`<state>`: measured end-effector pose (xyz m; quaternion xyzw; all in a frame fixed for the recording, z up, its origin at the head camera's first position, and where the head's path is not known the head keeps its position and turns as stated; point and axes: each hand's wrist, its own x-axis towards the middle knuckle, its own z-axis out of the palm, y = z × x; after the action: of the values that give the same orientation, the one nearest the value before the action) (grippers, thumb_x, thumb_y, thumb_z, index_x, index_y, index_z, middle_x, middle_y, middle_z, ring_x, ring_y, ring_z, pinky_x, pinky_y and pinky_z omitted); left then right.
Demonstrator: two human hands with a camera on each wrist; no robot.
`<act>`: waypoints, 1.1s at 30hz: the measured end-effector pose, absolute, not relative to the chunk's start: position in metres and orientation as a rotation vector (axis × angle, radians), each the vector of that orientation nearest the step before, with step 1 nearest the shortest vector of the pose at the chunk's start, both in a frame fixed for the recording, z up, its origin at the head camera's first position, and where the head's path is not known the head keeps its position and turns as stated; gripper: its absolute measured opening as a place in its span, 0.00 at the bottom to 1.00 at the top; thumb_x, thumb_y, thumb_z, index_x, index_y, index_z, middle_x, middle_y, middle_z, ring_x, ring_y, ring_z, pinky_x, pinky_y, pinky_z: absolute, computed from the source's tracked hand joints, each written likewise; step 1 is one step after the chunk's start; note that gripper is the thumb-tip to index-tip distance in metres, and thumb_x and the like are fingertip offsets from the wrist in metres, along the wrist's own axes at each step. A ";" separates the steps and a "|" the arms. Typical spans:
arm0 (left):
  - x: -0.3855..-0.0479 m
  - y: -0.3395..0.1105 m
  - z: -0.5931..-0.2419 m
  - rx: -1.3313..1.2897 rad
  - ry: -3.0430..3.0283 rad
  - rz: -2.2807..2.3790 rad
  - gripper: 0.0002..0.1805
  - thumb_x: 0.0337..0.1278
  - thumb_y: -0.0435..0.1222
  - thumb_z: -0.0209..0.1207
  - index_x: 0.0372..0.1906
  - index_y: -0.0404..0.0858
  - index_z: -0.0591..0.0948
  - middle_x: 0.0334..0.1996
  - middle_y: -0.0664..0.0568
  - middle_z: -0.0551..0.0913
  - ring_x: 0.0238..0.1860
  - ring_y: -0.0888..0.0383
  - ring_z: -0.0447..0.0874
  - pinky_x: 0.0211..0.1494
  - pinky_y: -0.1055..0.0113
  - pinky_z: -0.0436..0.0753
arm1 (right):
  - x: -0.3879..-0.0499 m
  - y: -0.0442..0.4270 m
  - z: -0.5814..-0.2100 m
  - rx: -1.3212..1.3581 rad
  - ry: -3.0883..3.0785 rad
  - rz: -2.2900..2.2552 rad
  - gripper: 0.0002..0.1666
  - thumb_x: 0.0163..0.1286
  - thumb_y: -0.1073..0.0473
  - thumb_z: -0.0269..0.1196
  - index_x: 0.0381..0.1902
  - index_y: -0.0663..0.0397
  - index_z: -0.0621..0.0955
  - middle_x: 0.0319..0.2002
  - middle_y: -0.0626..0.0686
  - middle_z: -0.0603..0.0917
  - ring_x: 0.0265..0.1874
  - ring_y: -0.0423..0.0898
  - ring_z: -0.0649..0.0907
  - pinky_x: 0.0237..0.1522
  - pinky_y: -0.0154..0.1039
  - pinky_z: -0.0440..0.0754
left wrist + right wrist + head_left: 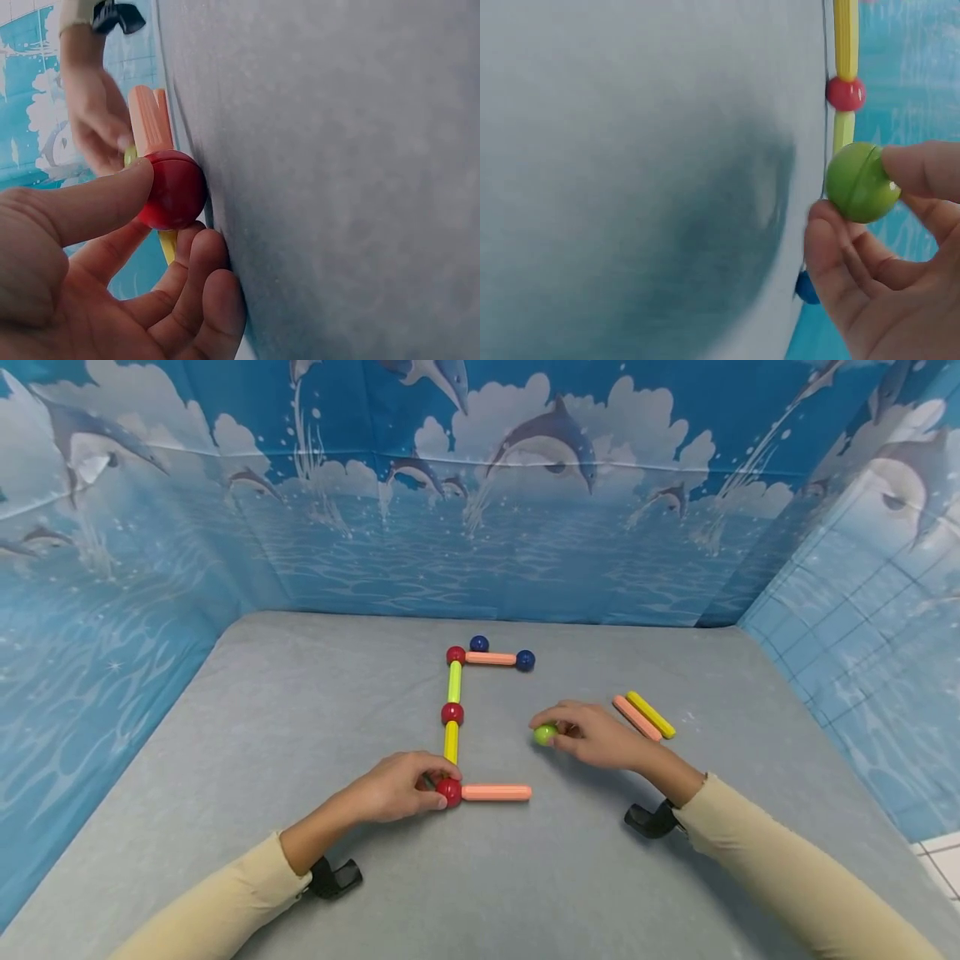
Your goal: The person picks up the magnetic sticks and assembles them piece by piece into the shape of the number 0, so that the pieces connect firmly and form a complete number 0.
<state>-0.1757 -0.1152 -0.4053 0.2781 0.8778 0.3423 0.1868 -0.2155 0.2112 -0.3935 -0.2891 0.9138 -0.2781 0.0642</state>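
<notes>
My left hand (401, 787) grips a red ball (449, 792) at the near corner of a stick-and-ball frame, thumb on its side in the left wrist view. An orange stick (497, 792) points right from that ball, its far end bare. A yellow stick (451, 743) runs away from it to a middle red ball (452, 714), then a yellow-green stick (454, 682) leads to a far red ball (456, 655). My right hand (596, 735) pinches a green ball (862, 184) between thumb and fingers, held above the table right of the frame.
From the far red ball another orange stick (491, 658) reaches a blue ball (526, 660). A second blue ball (479, 644) lies just behind that stick. Loose orange (636, 718) and yellow (651, 715) sticks lie beyond my right hand on the grey table (337, 693). Dolphin-print curtains (480, 543) surround the table's back and sides.
</notes>
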 end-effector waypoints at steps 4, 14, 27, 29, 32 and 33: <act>-0.175 -0.116 -0.405 0.776 2.479 0.957 0.17 0.58 0.33 0.67 0.53 0.43 0.84 0.39 0.55 0.82 0.38 0.59 0.78 0.40 0.69 0.79 | -0.196 0.220 -0.398 -0.833 2.709 -0.839 0.17 0.69 0.65 0.61 0.54 0.49 0.80 0.53 0.50 0.82 0.45 0.43 0.80 0.46 0.38 0.81; -0.173 -0.117 -0.405 0.753 2.487 0.951 0.17 0.58 0.33 0.67 0.53 0.43 0.84 0.38 0.55 0.82 0.37 0.59 0.77 0.38 0.69 0.79 | -0.180 0.230 -0.406 -0.867 2.693 -0.865 0.16 0.67 0.66 0.62 0.51 0.47 0.79 0.50 0.48 0.83 0.42 0.40 0.80 0.44 0.35 0.82; -0.174 -0.113 -0.404 0.758 2.484 0.963 0.17 0.58 0.33 0.67 0.53 0.43 0.84 0.38 0.55 0.83 0.38 0.59 0.77 0.38 0.69 0.79 | -0.170 0.219 -0.407 -0.915 2.643 -0.904 0.16 0.65 0.67 0.65 0.50 0.47 0.81 0.46 0.45 0.83 0.41 0.38 0.80 0.44 0.35 0.83; -0.174 -0.112 -0.404 0.753 2.484 0.963 0.17 0.58 0.33 0.67 0.53 0.43 0.84 0.38 0.55 0.83 0.38 0.59 0.77 0.38 0.69 0.79 | -0.169 0.218 -0.406 -0.905 2.632 -0.902 0.16 0.66 0.66 0.66 0.50 0.47 0.81 0.47 0.45 0.84 0.42 0.39 0.81 0.45 0.35 0.84; -0.174 -0.111 -0.405 0.748 2.483 0.966 0.17 0.58 0.33 0.67 0.53 0.43 0.84 0.38 0.55 0.83 0.38 0.59 0.77 0.37 0.68 0.79 | -0.166 0.215 -0.405 -0.895 2.628 -0.903 0.16 0.66 0.65 0.66 0.51 0.48 0.81 0.47 0.45 0.85 0.43 0.39 0.82 0.46 0.37 0.84; -0.174 -0.111 -0.405 0.747 2.483 0.966 0.17 0.58 0.33 0.67 0.53 0.43 0.84 0.38 0.55 0.83 0.38 0.59 0.77 0.37 0.68 0.79 | -0.165 0.215 -0.405 -0.895 2.627 -0.902 0.16 0.66 0.64 0.66 0.52 0.47 0.81 0.48 0.45 0.85 0.43 0.39 0.82 0.46 0.37 0.84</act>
<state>-0.1736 -0.1107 -0.4047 0.2654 0.8817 0.3430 0.1861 -0.1652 0.2146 -0.4052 -0.3048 0.8946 -0.3073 0.1114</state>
